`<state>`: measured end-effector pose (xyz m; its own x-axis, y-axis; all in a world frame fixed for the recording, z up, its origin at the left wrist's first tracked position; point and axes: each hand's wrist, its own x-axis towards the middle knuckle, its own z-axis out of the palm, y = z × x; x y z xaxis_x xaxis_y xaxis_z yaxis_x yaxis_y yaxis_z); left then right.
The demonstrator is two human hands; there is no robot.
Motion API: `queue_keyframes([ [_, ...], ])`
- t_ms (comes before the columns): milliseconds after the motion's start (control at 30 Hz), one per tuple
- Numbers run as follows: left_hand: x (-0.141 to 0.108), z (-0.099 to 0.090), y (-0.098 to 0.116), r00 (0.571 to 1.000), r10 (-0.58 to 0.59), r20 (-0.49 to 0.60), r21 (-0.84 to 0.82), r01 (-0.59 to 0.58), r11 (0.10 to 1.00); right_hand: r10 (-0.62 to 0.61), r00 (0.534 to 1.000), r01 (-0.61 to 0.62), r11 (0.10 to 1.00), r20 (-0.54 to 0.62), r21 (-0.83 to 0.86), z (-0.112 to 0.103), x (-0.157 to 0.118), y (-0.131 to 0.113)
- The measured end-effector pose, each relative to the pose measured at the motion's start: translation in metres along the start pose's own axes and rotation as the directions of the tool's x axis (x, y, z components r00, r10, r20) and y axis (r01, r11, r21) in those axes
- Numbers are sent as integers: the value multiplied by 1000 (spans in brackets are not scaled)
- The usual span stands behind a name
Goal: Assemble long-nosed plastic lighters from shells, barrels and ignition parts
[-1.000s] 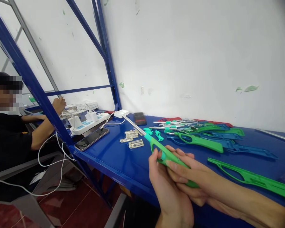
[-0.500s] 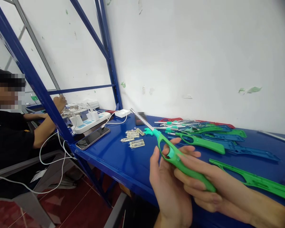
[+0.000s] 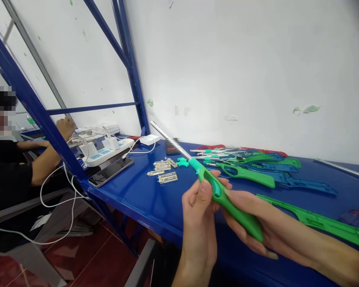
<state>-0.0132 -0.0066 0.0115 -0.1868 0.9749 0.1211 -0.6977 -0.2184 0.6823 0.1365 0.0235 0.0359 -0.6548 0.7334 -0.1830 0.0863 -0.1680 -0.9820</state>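
A green lighter (image 3: 239, 213) with a long metal tube points up and to the left over the blue table. My left hand (image 3: 199, 207) grips it near the trigger opening, thumb against the side of the green body. My right hand (image 3: 254, 219) is wrapped round the rear of the handle. Beyond them on the table lie a green lighter body (image 3: 254, 177), blue half-shells (image 3: 311, 184) and metal tubes with wires. A long green half-shell (image 3: 320, 223) rests to the right. Small clear parts (image 3: 167, 177) and a teal piece (image 3: 183, 162) lie left of the lighter.
A phone (image 3: 110, 172) lies at the table's left edge by a white power strip (image 3: 109, 153) with cables. Blue frame posts (image 3: 54, 131) rise at the left, with another person's arm (image 3: 44, 163) behind them. A screwdriver (image 3: 353, 215) is at the far right.
My left hand has closed its fingers and thumb onto the lighter near the trigger. The view has shifted slightly, and the screwdriver at the right shows more fully.
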Motion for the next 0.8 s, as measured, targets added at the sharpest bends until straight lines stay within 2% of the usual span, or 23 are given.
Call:
queue_keyframes([
  [100, 3, -1, -2, 1000, 21, -16, 9, -21, 1000, -74, 993, 61, 988, -89, -145, -4, 3, 7],
  [200, 7, -3, -5, 999, 17, -33, 30, -16, 999, -191, 968, 131, 937, -162, -324, -4, 4, 14],
  [333, 9, -4, -7, 998, 31, -57, 77, -27, 997, -271, 947, 162, 868, -172, -470, 1, 0, 16],
  [567, 5, -3, -4, 997, 48, -53, 132, -40, 990, -304, 944, 206, 848, -130, -488, 9, -7, 4],
  [800, 3, -6, -1, 996, 92, -7, 189, -89, 978, -284, 945, 189, 879, -162, -437, 11, -7, 2],
])
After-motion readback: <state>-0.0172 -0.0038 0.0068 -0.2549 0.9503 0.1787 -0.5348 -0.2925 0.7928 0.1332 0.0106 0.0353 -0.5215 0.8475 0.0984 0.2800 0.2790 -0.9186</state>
